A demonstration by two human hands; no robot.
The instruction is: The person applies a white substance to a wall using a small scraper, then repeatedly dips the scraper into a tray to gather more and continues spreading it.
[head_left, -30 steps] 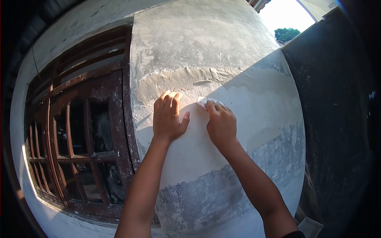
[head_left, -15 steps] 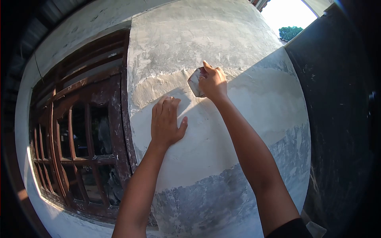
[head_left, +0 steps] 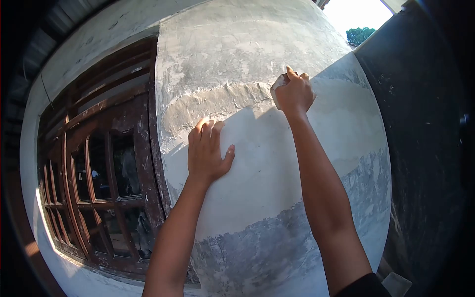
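My right hand [head_left: 297, 94] is closed around a putty scraper [head_left: 277, 91], whose flat, pale-smeared blade shows to the left of the fingers. The blade is against the wall [head_left: 247, 153], at the upper edge of a smooth, light band of putty; its handle is mostly hidden by my hand. My left hand [head_left: 209, 151] lies with fingers spread on or just over the same light band, lower and to the left, holding nothing. Between and above the hands runs a rough, ridged strip of putty [head_left: 213, 101], sunlit along its top.
A dark brown wooden window [head_left: 106, 163] with glass panes stands left of the wall. A dark panel [head_left: 415, 138] borders the right side. Below the light band, the wall surface is grey and patchy [head_left: 257, 252]. A treetop [head_left: 359, 35] shows at the upper right.
My right hand has moved with the scraper to the right and slightly up along the wall. The left hand stays in nearly the same place.
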